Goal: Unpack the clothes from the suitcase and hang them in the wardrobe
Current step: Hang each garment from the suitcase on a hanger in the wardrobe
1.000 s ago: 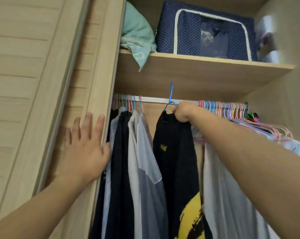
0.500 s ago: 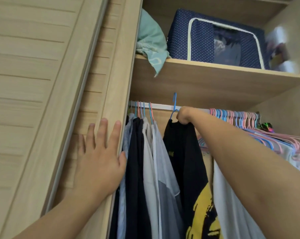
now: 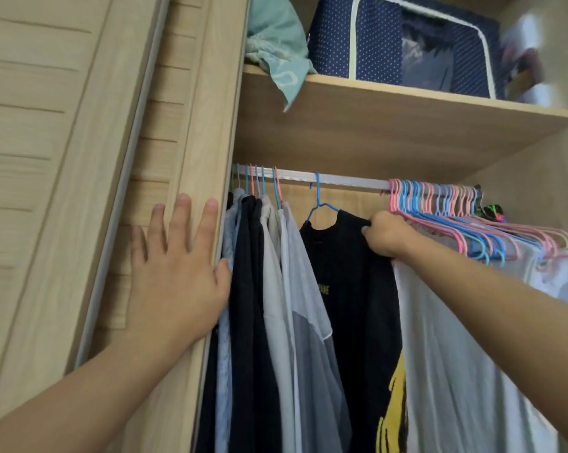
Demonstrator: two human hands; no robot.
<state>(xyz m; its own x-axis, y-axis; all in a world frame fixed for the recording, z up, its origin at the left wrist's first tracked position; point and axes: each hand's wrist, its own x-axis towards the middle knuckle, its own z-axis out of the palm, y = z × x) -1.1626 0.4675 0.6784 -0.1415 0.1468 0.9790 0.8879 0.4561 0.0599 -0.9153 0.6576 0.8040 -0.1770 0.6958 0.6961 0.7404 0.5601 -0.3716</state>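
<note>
A black shirt with a yellow print hangs on a blue hanger, whose hook sits over the silver wardrobe rail. My right hand grips the shirt's right shoulder. My left hand lies flat, fingers spread, against the edge of the wooden wardrobe door. Left of the black shirt hang several garments in grey, white and dark navy. The suitcase is out of view.
A bunch of empty pink and blue hangers crowds the rail's right end above a white garment. On the shelf above sit a navy dotted storage bag and a teal cloth. The wardrobe's side wall closes off the right.
The blue hanger's hook now rests on the rail; earlier it was held up near it. My right hand has shifted from the collar to the shirt's right shoulder. My left hand stays on the door.
</note>
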